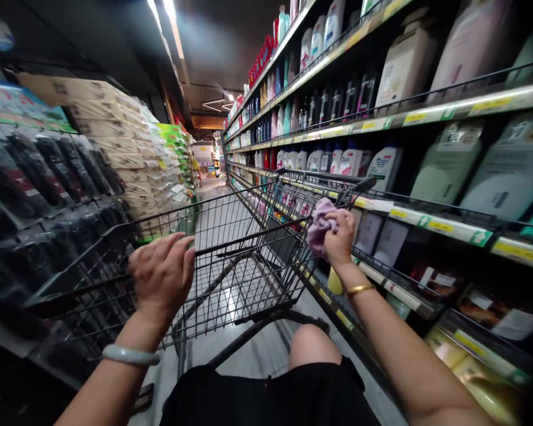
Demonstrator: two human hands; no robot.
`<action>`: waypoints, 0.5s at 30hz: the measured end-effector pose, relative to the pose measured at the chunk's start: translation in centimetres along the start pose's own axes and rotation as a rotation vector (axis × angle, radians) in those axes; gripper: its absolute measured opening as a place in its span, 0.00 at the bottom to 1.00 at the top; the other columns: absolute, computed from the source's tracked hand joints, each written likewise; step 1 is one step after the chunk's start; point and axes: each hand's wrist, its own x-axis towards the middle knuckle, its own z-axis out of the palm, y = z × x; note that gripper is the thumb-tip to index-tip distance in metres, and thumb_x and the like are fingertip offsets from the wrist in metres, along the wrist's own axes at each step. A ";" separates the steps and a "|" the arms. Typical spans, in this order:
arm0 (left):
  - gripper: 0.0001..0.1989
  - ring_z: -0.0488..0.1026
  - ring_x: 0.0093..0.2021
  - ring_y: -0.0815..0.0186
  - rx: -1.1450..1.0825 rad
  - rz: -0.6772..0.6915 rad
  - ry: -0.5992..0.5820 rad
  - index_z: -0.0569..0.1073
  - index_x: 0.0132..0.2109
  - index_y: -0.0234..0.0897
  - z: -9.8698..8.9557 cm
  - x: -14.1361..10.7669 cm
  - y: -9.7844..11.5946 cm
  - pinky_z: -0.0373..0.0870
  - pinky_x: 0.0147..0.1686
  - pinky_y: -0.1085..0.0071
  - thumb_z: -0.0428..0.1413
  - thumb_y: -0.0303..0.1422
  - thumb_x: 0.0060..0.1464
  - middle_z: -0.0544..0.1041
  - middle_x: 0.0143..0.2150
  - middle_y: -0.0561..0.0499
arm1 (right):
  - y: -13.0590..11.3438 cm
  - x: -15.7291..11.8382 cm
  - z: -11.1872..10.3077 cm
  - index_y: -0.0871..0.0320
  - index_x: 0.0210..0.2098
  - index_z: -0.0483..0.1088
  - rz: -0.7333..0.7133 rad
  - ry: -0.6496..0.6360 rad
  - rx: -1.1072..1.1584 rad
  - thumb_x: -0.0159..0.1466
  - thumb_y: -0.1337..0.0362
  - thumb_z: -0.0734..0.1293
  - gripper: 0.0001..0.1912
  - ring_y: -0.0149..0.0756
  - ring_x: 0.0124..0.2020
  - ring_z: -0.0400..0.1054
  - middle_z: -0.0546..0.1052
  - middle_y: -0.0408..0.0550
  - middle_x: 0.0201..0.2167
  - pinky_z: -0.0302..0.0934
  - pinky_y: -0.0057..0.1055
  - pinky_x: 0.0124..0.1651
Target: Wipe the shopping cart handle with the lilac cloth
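Observation:
A black wire shopping cart (235, 278) stands in front of me, and no goods show in its basket. My left hand (162, 269), with a pale bangle on the wrist, is closed over the cart's near top bar at the left. My right hand (340, 236), with a gold bracelet on the wrist, is closed round a crumpled mauve cloth (322, 228) at the cart's right side. The cloth hides whether those fingers also touch the cart.
Shelves (453, 112) of shampoo and other bottles run close along the right. Hanging dark packets (66, 165) and stacked beige packs (111, 130) line the left. The tiled aisle floor (213, 189) stretches ahead between them.

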 end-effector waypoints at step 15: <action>0.54 0.78 0.34 0.44 0.099 -0.103 -0.793 0.83 0.32 0.38 5.3 8.7 8.8 0.62 0.32 0.60 0.22 0.69 0.58 0.81 0.34 0.30 | -4.0 -5.0 3.5 0.54 0.45 0.70 0.566 0.149 0.018 0.57 0.74 0.57 0.19 0.41 0.61 0.67 0.71 0.55 0.54 0.60 0.42 0.69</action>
